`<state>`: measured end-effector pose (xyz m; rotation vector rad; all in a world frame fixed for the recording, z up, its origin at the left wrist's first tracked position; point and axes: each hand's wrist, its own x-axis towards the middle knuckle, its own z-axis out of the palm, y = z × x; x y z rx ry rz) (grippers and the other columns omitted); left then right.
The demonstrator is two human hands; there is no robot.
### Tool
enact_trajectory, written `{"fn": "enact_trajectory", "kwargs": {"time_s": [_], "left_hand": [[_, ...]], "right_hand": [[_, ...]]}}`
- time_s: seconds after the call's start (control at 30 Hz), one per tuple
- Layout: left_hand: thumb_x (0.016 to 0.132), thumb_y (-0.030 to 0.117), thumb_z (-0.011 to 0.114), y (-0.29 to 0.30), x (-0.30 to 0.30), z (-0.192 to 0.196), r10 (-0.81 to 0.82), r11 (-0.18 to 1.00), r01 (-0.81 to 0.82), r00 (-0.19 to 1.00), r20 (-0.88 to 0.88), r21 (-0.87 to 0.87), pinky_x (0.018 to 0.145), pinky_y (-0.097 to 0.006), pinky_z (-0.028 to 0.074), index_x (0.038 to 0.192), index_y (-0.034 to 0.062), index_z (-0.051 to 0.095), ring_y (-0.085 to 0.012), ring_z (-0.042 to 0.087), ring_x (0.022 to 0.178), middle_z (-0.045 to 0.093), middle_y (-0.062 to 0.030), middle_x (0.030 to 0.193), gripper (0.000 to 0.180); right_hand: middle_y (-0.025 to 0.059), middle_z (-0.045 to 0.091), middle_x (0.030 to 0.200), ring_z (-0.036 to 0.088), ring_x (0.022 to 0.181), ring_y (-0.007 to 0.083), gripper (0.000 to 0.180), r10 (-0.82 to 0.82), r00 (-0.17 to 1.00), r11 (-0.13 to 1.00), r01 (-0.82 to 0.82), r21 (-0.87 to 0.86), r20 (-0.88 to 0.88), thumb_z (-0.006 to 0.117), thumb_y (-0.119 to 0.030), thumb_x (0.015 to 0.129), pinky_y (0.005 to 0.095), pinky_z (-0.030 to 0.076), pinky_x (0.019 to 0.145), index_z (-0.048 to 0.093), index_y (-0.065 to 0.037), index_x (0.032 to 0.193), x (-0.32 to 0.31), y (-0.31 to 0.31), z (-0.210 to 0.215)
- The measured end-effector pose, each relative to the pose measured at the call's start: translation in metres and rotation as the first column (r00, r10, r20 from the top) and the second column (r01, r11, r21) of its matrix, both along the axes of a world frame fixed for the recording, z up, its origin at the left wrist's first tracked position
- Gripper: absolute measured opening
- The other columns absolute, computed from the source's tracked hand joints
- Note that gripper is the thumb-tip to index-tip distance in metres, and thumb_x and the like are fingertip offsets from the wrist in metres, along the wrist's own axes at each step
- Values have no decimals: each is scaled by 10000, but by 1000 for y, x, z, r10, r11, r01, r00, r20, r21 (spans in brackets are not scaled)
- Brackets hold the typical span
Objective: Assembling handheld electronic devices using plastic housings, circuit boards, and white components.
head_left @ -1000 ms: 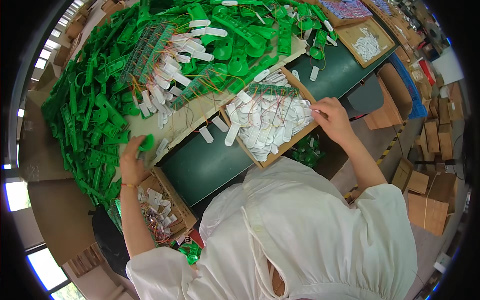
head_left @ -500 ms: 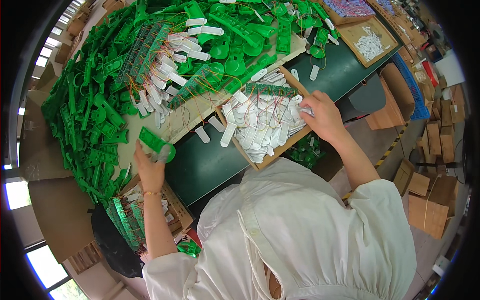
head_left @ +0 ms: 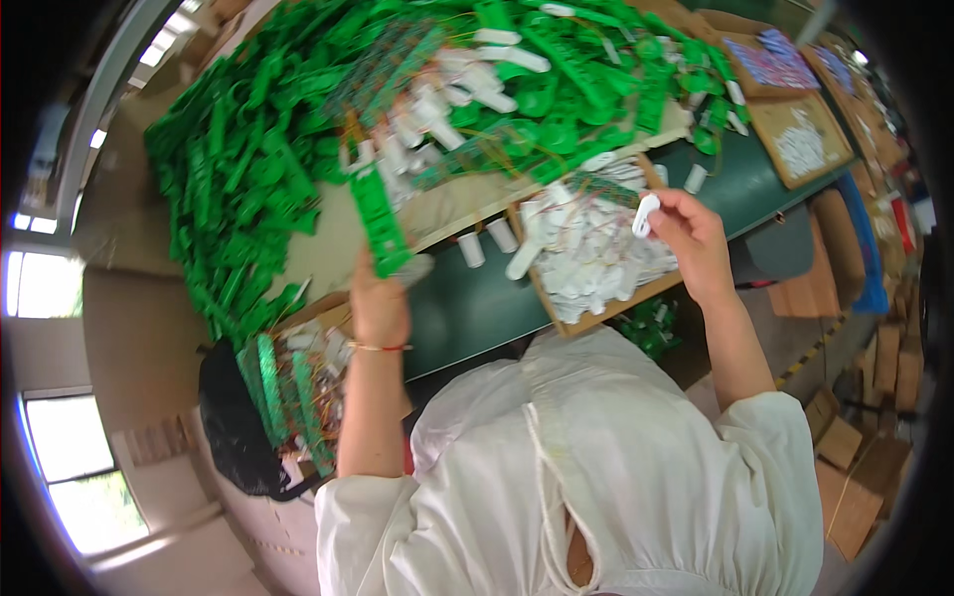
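My left hand point(head_left: 382, 314) is closed around the lower end of a long green plastic shell point(head_left: 378, 221), raised upright over the table's near left part. A blurred pale thing shows beside the fingers; I cannot make it out. My right hand point(head_left: 698, 246) pinches a small white plastic piece point(head_left: 645, 216) with a rounded end and an opening. It is held above the right side of a shallow cardboard box point(head_left: 638, 300). Inside that box lie many flat white pieces point(head_left: 596, 263), with a green circuit board point(head_left: 604, 189) and thin wires on top.
A large heap of green shells point(head_left: 238, 189) covers the table's left and far side. Wired circuit boards point(head_left: 388, 74) with white pieces lie on it. A tray of small white parts point(head_left: 803, 147) stands far right. More boards point(head_left: 263, 372) fill a box near my left forearm.
My right hand has lifted a white piece out of the box. My left hand has raised the green shell and turned it more upright. The whole view has shifted.
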<state>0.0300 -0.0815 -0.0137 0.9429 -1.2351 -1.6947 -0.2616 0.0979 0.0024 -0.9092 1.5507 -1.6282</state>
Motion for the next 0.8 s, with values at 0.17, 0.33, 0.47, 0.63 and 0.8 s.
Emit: {"fn": "enact_trajectory", "kwargs": {"time_s": [0.17, 0.33, 0.47, 0.63, 0.8], "left_hand": [[656, -178, 517, 62, -43, 21, -5, 993, 25, 987, 163, -118, 775, -295, 481, 1022, -4, 513, -185, 600, 840, 600, -81, 911, 405], [663, -49, 632, 86, -44, 34, 17, 838, 306, 813, 582, -452, 870, -318, 420, 1338, 53, 340, -217, 491, 1030, 485, -105, 1049, 742], [728, -46, 537, 85, -38, 26, -264, 862, 346, 930, 255, -370, 951, -281, 360, 1380, 51, 246, -221, 469, 1103, 480, -109, 1145, 720], [759, -85, 488, 89, -42, 19, -318, 934, 322, 947, 45, -155, 927, -307, 374, 1388, 49, 219, -204, 449, 1115, 470, -124, 1152, 697], [598, -161, 528, 91, -41, 22, -51, 723, 354, 884, 465, -593, 857, -348, 408, 1378, 56, 257, -326, 470, 1011, 400, -193, 1170, 854]], "right_hand": [[68, 586, 887, 573, 770, 94, 248, 274, 944, 954, -243, -174, 182, 606, 15, 784, 230, 488, 707, 542, 40, 1022, 76, -31, 20], [75, 587, 867, 586, 771, 101, 198, 315, 902, 939, -251, -234, 295, 643, 12, 769, 223, 496, 704, 526, 29, 928, 107, -48, 9], [78, 592, 840, 586, 730, 99, 190, 250, 892, 962, -187, -197, 376, 644, 1, 776, 215, 503, 658, 526, 31, 922, 109, -45, 10], [44, 594, 803, 560, 687, 75, 191, 185, 904, 982, -151, -116, 385, 672, -35, 762, 210, 477, 604, 541, 1, 897, 115, -40, 16], [57, 612, 791, 582, 678, 83, 164, 172, 925, 981, -129, -144, 340, 669, -14, 756, 210, 491, 589, 553, -3, 871, 115, -39, 8]]}}
